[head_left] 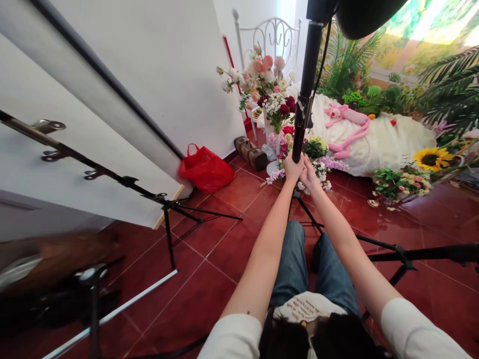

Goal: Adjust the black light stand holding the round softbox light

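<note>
A black light stand [304,92] rises in front of me, a dark lamp head [364,17] at its top and a cable along the pole. My left hand [293,168] is wrapped round the pole low down. Pressed beside it, my right hand [308,174] also closes on the pole, its fingers partly hidden. Below my hands, the stand's legs [309,212] spread over the red tiles between my knees and the flowers. Just behind the pole stand bunches of artificial flowers [286,139].
Another black stand [170,204] is at left, near a white panel [93,124] and a red bag [207,169]. A pink plush toy [350,122] lies on white cloth. Black stand legs [404,257] reach in from the right. A white metal rod [123,309] lies lower left.
</note>
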Demonstrator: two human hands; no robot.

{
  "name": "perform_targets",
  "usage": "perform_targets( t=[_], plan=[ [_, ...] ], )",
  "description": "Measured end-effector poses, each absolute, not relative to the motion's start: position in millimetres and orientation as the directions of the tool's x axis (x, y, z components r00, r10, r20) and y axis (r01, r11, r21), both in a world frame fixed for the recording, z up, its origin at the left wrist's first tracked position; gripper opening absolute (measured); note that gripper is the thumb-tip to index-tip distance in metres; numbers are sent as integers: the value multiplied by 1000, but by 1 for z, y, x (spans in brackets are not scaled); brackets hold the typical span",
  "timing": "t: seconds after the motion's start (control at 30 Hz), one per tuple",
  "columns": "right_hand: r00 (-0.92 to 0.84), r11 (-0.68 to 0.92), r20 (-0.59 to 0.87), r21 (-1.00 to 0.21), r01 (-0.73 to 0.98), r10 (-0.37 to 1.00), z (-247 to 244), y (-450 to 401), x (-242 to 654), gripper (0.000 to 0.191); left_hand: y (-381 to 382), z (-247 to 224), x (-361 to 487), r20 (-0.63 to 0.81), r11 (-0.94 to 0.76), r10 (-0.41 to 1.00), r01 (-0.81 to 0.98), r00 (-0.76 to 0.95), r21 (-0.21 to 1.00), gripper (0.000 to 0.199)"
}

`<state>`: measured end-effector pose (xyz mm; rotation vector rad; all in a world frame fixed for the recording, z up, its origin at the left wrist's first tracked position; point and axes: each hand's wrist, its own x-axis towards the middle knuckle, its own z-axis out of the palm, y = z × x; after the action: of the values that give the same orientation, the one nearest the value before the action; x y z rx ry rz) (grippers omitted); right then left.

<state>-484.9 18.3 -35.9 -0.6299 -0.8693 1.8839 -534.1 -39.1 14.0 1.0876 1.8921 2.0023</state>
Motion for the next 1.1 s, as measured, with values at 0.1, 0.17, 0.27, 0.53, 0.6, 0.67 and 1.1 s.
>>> perform_targets(
  t=[0.1, 0.17, 0.27, 0.53, 0.6, 0.67, 1.1],
  plan=[
    [-288, -251, -109, -818, -517, 951, -29, 25, -490, 41, -37, 12, -535, 389, -180, 584, 353, -712, 918, 6],
    [-260, -238, -132, -868, -435, 957, -23, 26, -488, 44, -35, 10, -537, 392, -175, 588, 362, -708, 916, 6],
    [-249, -206, -121, -914, -350, 961, -18, 16, -476, 40, -34, 9, -538, 398, -164, 593, 379, -700, 911, 7],
    [-479, -317, -128, -886, -339, 868, -50, -63, -350, 32, -35, 7, -537, 408, -159, 580, 393, -705, 906, 15],
    [-445, -331, -161, -882, -336, 881, -63, -82, -304, 36, -31, 4, -538, 441, -176, 563, 421, -699, 890, 17],
    [-384, -345, -214, -885, -314, 898, -75, -99, -260, 39, -28, 1, -540, 464, -191, 562, 438, -685, 878, 20],
    [148, -216, -317, -855, -471, 937, -114, -178, -79, 41, -82, -70, -426, 411, 45, 340, 451, -846, 891, 36]
  ],
)
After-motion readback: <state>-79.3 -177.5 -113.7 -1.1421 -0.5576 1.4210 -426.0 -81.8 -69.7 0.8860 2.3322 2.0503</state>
